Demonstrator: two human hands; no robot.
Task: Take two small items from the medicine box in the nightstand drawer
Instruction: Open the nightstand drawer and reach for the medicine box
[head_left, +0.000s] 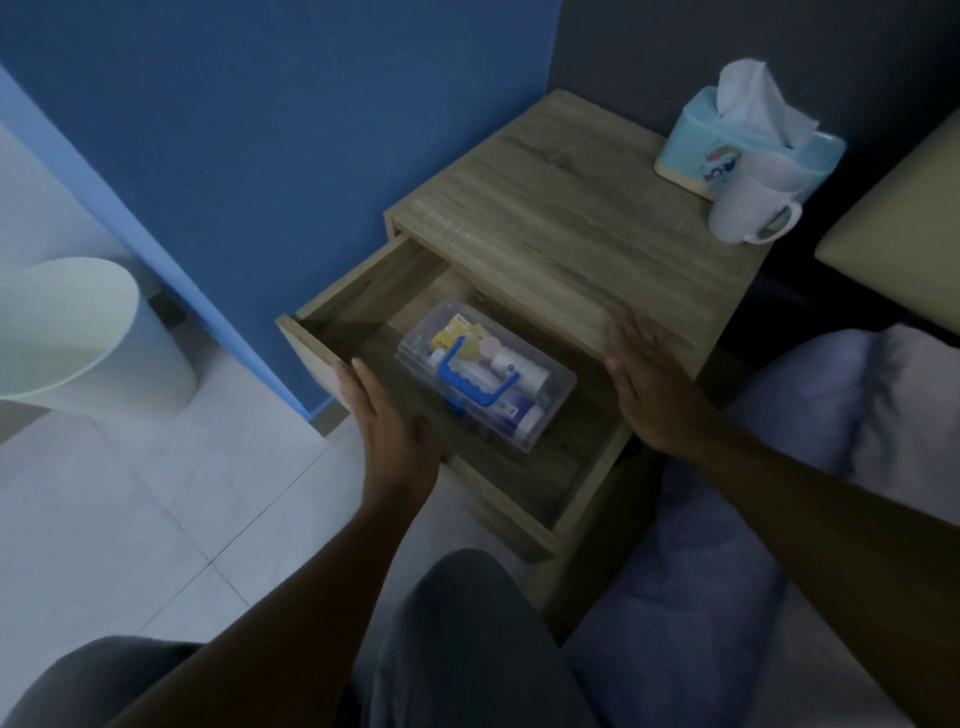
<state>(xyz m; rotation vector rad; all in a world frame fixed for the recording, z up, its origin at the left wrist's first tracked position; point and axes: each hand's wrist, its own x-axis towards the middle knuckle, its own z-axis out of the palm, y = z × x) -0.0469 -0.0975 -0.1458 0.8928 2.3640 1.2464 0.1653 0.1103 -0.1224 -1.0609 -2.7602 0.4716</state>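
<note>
The wooden nightstand (571, 223) has its top drawer (363, 306) pulled out. Inside lies a clear plastic medicine box (550, 395) with a blue handle (467, 376), lid closed, holding tubes, a bottle and small packets. My left hand (395, 431) hovers over the drawer's front edge, just left of the box, fingers apart and empty. To the right of the box, my right hand (649, 384) is held flat over the drawer's right side near the nightstand top, also empty. Neither hand touches the box.
A light blue tissue box (691, 150) and a white mug (748, 202) stand at the back right of the nightstand top. A pale bin (78, 332) stands on the tiled floor at left. Bedding (831, 415) lies at right. My knees are below.
</note>
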